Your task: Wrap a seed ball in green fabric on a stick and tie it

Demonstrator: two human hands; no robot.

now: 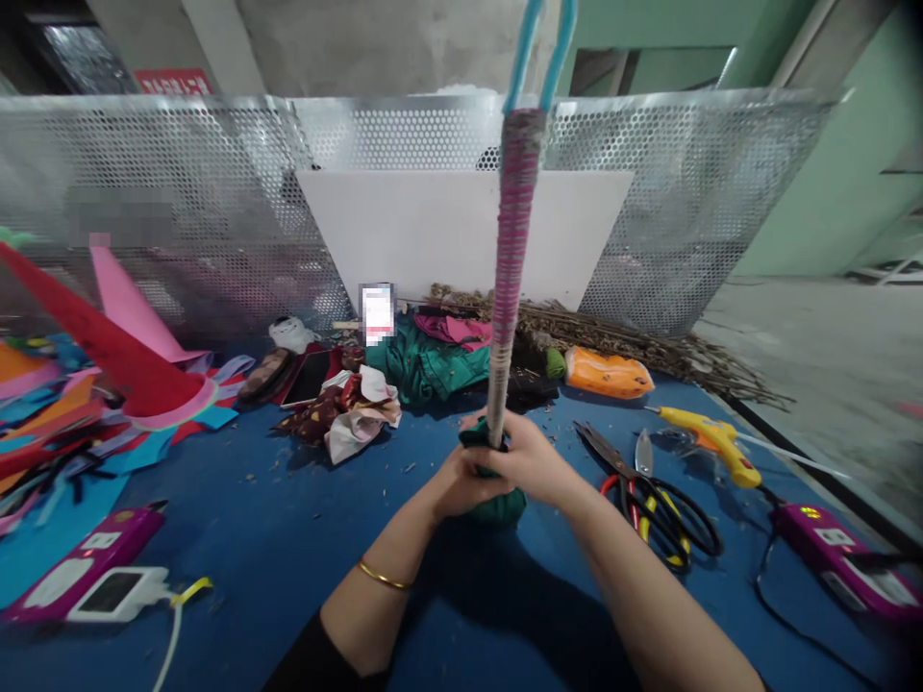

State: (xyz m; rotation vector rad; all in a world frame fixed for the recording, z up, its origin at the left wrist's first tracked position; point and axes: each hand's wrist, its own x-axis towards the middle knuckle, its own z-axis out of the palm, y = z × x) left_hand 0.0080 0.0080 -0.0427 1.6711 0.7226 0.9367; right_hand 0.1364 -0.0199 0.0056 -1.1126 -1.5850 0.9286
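A tall stick [513,231] stands nearly upright before me. Pink and pale cord winds around its upper part, and a light blue loop [537,53] rises from its top. Dark green fabric [497,507] is bunched around the stick's lower end, close above the blue table. My left hand [461,481] is closed on the green fabric from the left. From the right, my right hand [537,459] wraps the fabric at the stick's base, its fingers meeting those of my left. The lower tip of the stick is hidden inside the fabric.
To the right lie black-handled scissors [649,505], pliers, a yellow glue gun [710,442] and a purple power strip [843,557]. Cloth scraps [353,413], green fabric and an orange packet [610,373] lie behind. Felt cones [115,346] fill the left. A perforated metal screen [180,192] stands behind.
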